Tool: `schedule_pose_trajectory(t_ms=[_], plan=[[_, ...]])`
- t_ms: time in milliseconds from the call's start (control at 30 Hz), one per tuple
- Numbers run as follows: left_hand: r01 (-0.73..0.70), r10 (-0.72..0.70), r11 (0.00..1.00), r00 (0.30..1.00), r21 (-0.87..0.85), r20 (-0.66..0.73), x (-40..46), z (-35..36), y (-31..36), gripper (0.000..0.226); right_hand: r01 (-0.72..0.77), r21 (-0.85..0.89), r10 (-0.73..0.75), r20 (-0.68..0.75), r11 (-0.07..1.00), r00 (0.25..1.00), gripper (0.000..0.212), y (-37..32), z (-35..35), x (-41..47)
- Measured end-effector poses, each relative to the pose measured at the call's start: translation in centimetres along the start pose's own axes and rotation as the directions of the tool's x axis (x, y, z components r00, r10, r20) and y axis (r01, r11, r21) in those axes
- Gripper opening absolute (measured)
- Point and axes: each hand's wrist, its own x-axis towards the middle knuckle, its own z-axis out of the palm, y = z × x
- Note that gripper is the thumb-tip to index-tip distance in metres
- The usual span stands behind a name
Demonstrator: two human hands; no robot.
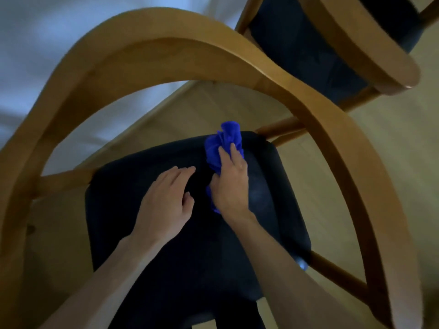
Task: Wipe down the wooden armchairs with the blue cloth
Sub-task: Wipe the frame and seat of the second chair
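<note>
Two bare forearms reach in from the bottom edge over the dark padded seat (166, 269) of the nearer wooden armchair (133, 58). The left hand (166, 198) lies flat over the middle of the seat, fingers straight and close together, palm down, holding nothing; whether it presses on the cushion or hovers just above it cannot be told. Just beside it, the right hand (231, 184) holds the blue cloth (224, 143) against the far right part of the seat, fingers laid along the bunched fabric and the thumb side curled around it. The cloth is crumpled, its upper end sticking out past the fingertips toward the seat's far edge, and a small fold shows below the hand near the wrist.

The chair's curved wooden armrest rail arcs over and around the seat, from the left side across the top and down the right. Beneath lies a pale wood floor (392, 150). Farther off, at upper right, stands a second armchair (356, 43) with the same wooden frame and a dark seat. The view is somewhat blurred.
</note>
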Motion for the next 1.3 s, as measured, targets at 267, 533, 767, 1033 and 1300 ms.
schedule_pose_trajectory(t_ms=[267,533,767,1033,1300], plan=[[0.166,-0.165,0.986,0.985,0.012,-0.040,0.2,-1.8,-4.3,0.050,0.025,-0.314,-0.019,0.022,0.949,1.000,0.065,3.8,-5.6,6.1],[0.395,-0.402,0.914,0.912,-0.092,-0.076,-5.4,-1.3,-8.8,0.047,-0.015,-0.269,0.011,-0.015,0.963,1.000,0.032,-3.6,0.0,6.1],[0.598,-0.619,0.778,0.782,-0.191,-0.072,-9.9,-0.2,-10.6,0.047,0.489,-0.180,-0.392,0.397,0.853,0.830,0.044,-14.6,10.3,-0.3],[0.354,-0.372,0.924,0.920,-0.145,-0.123,-7.0,-0.5,-7.5,0.052,0.535,-0.285,-0.442,0.332,0.795,0.833,0.062,-4.1,1.4,3.7],[0.258,-0.274,0.958,0.953,-0.127,-0.127,-4.4,0.1,-5.0,0.053,-0.040,-0.280,0.019,-0.079,0.959,0.997,0.043,2.3,-4.2,6.4]])
